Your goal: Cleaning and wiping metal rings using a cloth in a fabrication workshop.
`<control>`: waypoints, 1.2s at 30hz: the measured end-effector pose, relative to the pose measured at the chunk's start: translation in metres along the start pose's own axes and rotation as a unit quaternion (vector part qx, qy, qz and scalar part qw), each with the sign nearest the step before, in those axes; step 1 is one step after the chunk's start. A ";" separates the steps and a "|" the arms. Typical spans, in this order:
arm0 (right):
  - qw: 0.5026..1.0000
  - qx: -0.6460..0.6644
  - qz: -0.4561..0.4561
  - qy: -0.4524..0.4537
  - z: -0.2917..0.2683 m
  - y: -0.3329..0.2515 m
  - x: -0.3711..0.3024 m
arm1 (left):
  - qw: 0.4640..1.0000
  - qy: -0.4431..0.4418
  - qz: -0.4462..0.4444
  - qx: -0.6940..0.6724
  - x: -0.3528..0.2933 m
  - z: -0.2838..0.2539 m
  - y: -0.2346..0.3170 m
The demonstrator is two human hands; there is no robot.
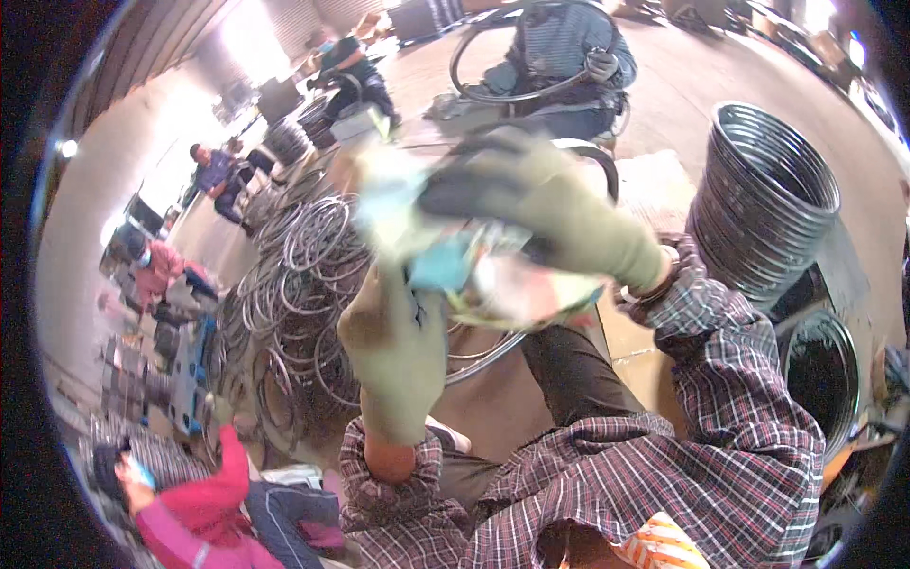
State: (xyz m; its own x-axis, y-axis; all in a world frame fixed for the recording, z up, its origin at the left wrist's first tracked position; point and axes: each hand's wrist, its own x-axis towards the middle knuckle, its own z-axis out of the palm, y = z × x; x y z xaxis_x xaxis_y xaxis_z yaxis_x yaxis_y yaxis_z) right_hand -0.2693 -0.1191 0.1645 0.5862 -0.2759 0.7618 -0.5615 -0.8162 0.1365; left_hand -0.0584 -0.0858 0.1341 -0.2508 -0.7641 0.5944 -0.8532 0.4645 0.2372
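Observation:
Both my hands wear olive gloves, and the right one shows dark patches over its fingers. They are raised in front of me around a crumpled, multicoloured cloth (507, 289) with pale, teal and pinkish parts. My left hand (393, 351) is closed at the cloth's left side. My right hand (559, 204) curls over it from above and the right; its fingers are smeared by motion. Behind and below the hands shows part of a metal wheel rim (483, 358), mostly covered by them.
A tall stack of dark rims (749, 228) stands at the right, with more rims (823, 370) below it. A heap of loose metal hoops (303, 266) covers the floor at the left. Across from me a person (564, 57) holds a rim. Another person in red (204, 484) sits at the lower left.

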 end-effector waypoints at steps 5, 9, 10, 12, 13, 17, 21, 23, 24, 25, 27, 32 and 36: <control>0.994 -0.057 0.040 0.081 0.018 0.011 -0.013 | 0.991 0.040 -0.031 -0.121 0.011 0.013 -0.003; 0.942 -0.097 0.264 0.183 0.041 0.067 -0.110 | 0.989 0.094 -0.003 -0.113 0.002 0.002 -0.011; 0.922 -0.126 0.324 0.172 0.055 0.083 -0.154 | 0.989 0.093 -0.003 -0.116 0.003 0.008 -0.014; 0.787 0.302 0.498 0.206 0.101 0.074 -0.217 | 0.986 0.128 -0.026 -0.101 -0.003 0.007 -0.030; 0.661 0.387 0.614 0.188 0.109 0.049 -0.221 | 0.987 0.129 -0.031 -0.094 -0.004 0.006 -0.034; 0.693 0.314 0.648 0.039 0.199 -0.008 -0.327 | 0.986 0.148 -0.062 -0.056 -0.008 0.010 -0.053; 0.609 0.382 0.691 0.075 0.226 0.002 -0.380 | 0.980 0.132 -0.114 -0.094 -0.021 0.019 -0.084; 0.691 0.265 0.670 0.059 0.210 0.003 -0.469 | 0.979 0.146 -0.077 -0.119 -0.008 0.019 -0.069; 0.652 0.325 0.624 0.284 0.199 0.095 -0.494 | 0.975 0.125 -0.055 -0.173 0.014 0.023 -0.033; 0.643 0.373 0.618 0.254 0.190 0.030 -0.469 | 0.977 0.121 -0.109 -0.136 -0.004 0.016 -0.051; 0.830 0.161 0.470 0.254 0.106 0.049 -0.214 | 0.977 0.138 -0.121 -0.105 -0.018 0.018 -0.068; 0.967 0.009 0.200 0.155 0.022 0.051 -0.065 | 0.981 0.119 -0.107 -0.108 -0.008 0.009 -0.032; 0.956 -0.003 0.253 0.150 0.035 0.052 -0.069 | 0.975 0.141 -0.094 -0.144 -0.016 0.017 -0.039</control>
State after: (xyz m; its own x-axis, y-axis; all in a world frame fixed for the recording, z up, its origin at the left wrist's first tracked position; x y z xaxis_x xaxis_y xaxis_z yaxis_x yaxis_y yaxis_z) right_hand -0.3190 -0.1603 0.0966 0.0461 -0.4757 0.8784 -0.7324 -0.6140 -0.2941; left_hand -0.0291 -0.0992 0.1022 0.0688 -0.7129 0.6979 -0.6983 0.4652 0.5441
